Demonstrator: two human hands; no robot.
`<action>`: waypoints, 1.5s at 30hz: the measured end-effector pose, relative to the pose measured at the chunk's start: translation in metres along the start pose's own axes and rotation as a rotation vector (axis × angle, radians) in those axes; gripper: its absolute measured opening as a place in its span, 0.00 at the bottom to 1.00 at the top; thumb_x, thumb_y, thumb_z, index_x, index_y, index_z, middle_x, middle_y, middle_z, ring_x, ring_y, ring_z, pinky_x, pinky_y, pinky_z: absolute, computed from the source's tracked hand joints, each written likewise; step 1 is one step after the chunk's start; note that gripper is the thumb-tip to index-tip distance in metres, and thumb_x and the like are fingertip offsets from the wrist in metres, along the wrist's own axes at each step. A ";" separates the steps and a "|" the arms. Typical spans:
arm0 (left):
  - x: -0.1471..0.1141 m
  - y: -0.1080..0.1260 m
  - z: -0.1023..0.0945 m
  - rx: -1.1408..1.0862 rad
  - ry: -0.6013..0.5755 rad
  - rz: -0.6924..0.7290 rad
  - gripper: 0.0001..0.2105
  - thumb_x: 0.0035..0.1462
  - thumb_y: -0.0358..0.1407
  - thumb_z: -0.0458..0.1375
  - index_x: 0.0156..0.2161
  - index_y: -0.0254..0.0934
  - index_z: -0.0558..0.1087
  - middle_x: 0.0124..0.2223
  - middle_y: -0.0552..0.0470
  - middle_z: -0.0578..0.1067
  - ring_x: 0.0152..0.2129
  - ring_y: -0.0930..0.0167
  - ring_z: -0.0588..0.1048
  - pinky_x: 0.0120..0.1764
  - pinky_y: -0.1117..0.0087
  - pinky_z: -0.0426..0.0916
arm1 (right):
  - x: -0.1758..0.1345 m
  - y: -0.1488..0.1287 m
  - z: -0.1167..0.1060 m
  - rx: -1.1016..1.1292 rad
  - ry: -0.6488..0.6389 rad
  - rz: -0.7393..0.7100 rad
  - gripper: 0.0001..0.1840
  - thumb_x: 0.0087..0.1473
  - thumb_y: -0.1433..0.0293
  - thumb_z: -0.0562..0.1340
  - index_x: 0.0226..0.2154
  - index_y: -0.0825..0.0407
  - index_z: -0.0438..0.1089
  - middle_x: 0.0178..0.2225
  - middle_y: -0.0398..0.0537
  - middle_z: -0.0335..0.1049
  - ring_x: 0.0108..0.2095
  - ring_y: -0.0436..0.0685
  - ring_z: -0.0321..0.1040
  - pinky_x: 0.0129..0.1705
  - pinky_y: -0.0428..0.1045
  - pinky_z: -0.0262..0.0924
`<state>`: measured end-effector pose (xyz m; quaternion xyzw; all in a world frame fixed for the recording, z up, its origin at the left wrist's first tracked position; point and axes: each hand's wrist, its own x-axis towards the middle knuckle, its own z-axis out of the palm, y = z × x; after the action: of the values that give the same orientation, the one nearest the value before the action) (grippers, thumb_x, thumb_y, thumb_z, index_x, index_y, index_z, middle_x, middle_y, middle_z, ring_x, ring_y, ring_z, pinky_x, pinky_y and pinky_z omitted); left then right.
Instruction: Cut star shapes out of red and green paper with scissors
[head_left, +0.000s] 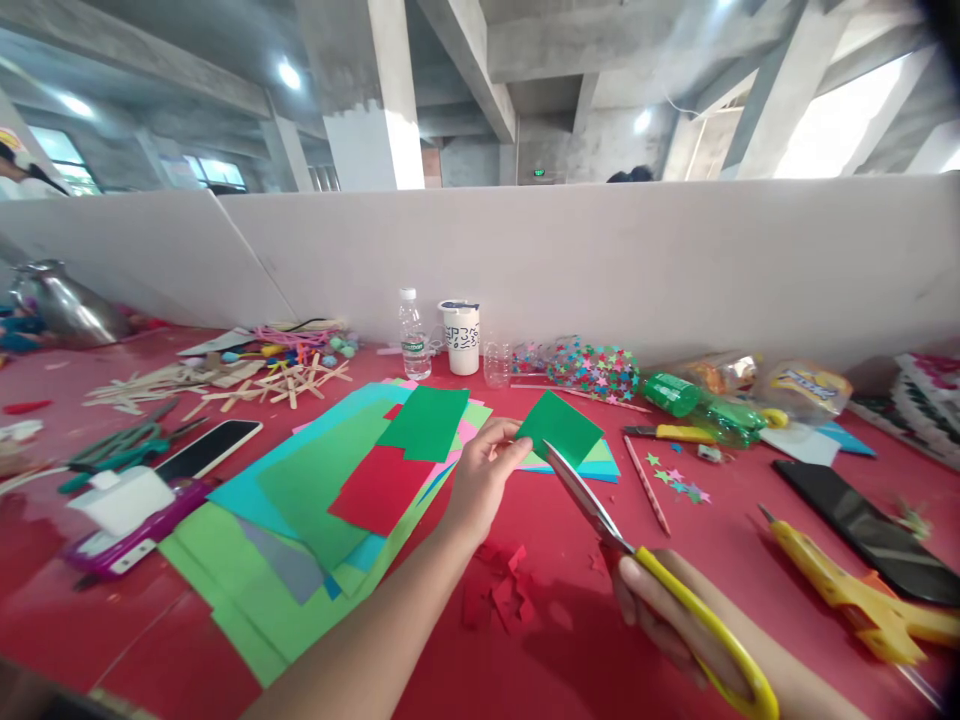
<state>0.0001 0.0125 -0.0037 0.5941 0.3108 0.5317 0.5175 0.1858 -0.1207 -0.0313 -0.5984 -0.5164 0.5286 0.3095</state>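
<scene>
My left hand (pixel 486 472) pinches a small green paper square (pixel 561 428) by its left corner, above the table. In my right hand (pixel 667 610) is a pair of scissors (pixel 600 515) with yellow handles. The blade tips reach the lower edge of the green square; whether they cut into it I cannot tell. Below lie red paper scraps (pixel 504 590) on the red table (pixel 570 650). To the left, a stack of coloured paper (pixel 247 600) carries a red sheet (pixel 382 492) and another green piece (pixel 431 415).
Left are a phone (pixel 214 447), a purple device (pixel 139 535) and wooden sticks (pixel 285 385). A water bottle (pixel 414 335) and a white cup (pixel 461 338) stand at the back. Right lie a yellow glue gun (pixel 840 585), a black phone (pixel 862 530), star sequins (pixel 679 478) and a cutter knife (pixel 675 434).
</scene>
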 end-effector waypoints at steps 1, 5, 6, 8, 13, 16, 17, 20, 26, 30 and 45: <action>0.000 -0.001 0.001 -0.006 0.004 -0.005 0.05 0.50 0.35 0.59 0.27 0.37 0.70 0.31 0.54 0.67 0.32 0.71 0.65 0.38 0.73 0.58 | 0.000 -0.001 0.000 -0.007 0.006 0.003 0.35 0.47 0.36 0.49 0.23 0.52 0.61 0.09 0.30 0.47 0.09 0.43 0.43 0.14 0.41 0.41; -0.001 -0.003 0.002 -0.033 0.030 -0.014 0.05 0.49 0.36 0.60 0.27 0.37 0.71 0.31 0.55 0.67 0.32 0.71 0.65 0.38 0.73 0.59 | 0.000 0.000 -0.001 -0.018 0.006 0.010 0.35 0.46 0.35 0.49 0.23 0.52 0.61 0.09 0.31 0.48 0.09 0.43 0.44 0.14 0.41 0.41; -0.001 -0.003 0.003 -0.038 0.039 -0.015 0.05 0.49 0.36 0.60 0.27 0.38 0.71 0.30 0.55 0.67 0.32 0.71 0.66 0.38 0.73 0.59 | 0.000 0.000 -0.001 -0.017 0.007 0.008 0.35 0.46 0.36 0.49 0.23 0.52 0.61 0.09 0.31 0.48 0.09 0.43 0.44 0.14 0.41 0.40; -0.001 -0.003 0.003 -0.044 0.046 -0.022 0.04 0.49 0.35 0.60 0.26 0.38 0.71 0.30 0.55 0.67 0.32 0.72 0.66 0.38 0.73 0.59 | 0.000 -0.001 -0.001 -0.021 0.011 0.000 0.34 0.47 0.36 0.49 0.23 0.52 0.61 0.09 0.31 0.48 0.09 0.43 0.43 0.14 0.41 0.41; -0.001 -0.003 0.002 -0.029 0.042 -0.019 0.04 0.49 0.36 0.60 0.27 0.38 0.72 0.30 0.55 0.69 0.32 0.71 0.67 0.39 0.72 0.60 | -0.002 -0.005 0.000 -0.028 0.019 -0.001 0.33 0.48 0.37 0.50 0.23 0.52 0.61 0.10 0.31 0.47 0.10 0.43 0.43 0.13 0.41 0.42; -0.001 -0.002 0.002 -0.031 0.048 -0.029 0.05 0.48 0.37 0.60 0.27 0.37 0.72 0.30 0.55 0.69 0.31 0.70 0.67 0.39 0.71 0.60 | -0.002 -0.005 0.002 -0.032 0.039 0.015 0.33 0.49 0.38 0.50 0.23 0.52 0.61 0.10 0.31 0.46 0.10 0.43 0.42 0.13 0.41 0.42; -0.001 -0.002 0.002 -0.033 0.051 -0.033 0.05 0.48 0.37 0.60 0.27 0.37 0.72 0.30 0.55 0.69 0.31 0.70 0.67 0.38 0.71 0.60 | -0.002 -0.005 0.002 -0.031 0.048 0.026 0.33 0.48 0.38 0.50 0.23 0.51 0.60 0.10 0.31 0.46 0.10 0.43 0.41 0.13 0.41 0.41; -0.002 -0.003 0.003 -0.041 0.051 -0.044 0.06 0.48 0.37 0.60 0.27 0.37 0.70 0.29 0.56 0.68 0.30 0.72 0.65 0.37 0.72 0.59 | -0.001 -0.007 0.004 -0.035 0.047 0.040 0.33 0.48 0.37 0.49 0.22 0.51 0.59 0.09 0.30 0.44 0.10 0.43 0.41 0.13 0.41 0.39; -0.002 -0.006 0.004 -0.065 0.054 -0.059 0.06 0.49 0.36 0.60 0.27 0.37 0.70 0.27 0.57 0.65 0.28 0.73 0.63 0.36 0.73 0.58 | -0.002 -0.016 0.007 -0.054 0.078 0.104 0.31 0.50 0.40 0.51 0.20 0.51 0.58 0.10 0.31 0.44 0.11 0.43 0.41 0.14 0.41 0.37; -0.002 -0.008 0.004 -0.070 0.076 -0.065 0.05 0.48 0.36 0.60 0.27 0.37 0.70 0.27 0.58 0.65 0.28 0.73 0.64 0.36 0.73 0.58 | -0.002 -0.017 0.007 -0.056 0.068 0.086 0.30 0.51 0.42 0.51 0.20 0.51 0.58 0.09 0.30 0.44 0.10 0.43 0.41 0.13 0.42 0.37; -0.002 -0.012 0.004 -0.075 0.102 -0.103 0.07 0.48 0.39 0.60 0.27 0.38 0.70 0.27 0.56 0.67 0.28 0.72 0.65 0.37 0.72 0.59 | -0.004 -0.024 0.007 -0.147 0.091 0.121 0.27 0.53 0.45 0.52 0.20 0.50 0.58 0.10 0.33 0.47 0.10 0.44 0.43 0.13 0.41 0.39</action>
<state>0.0057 0.0133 -0.0154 0.5295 0.3470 0.5452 0.5495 0.1726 -0.1193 -0.0095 -0.6728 -0.5023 0.4794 0.2554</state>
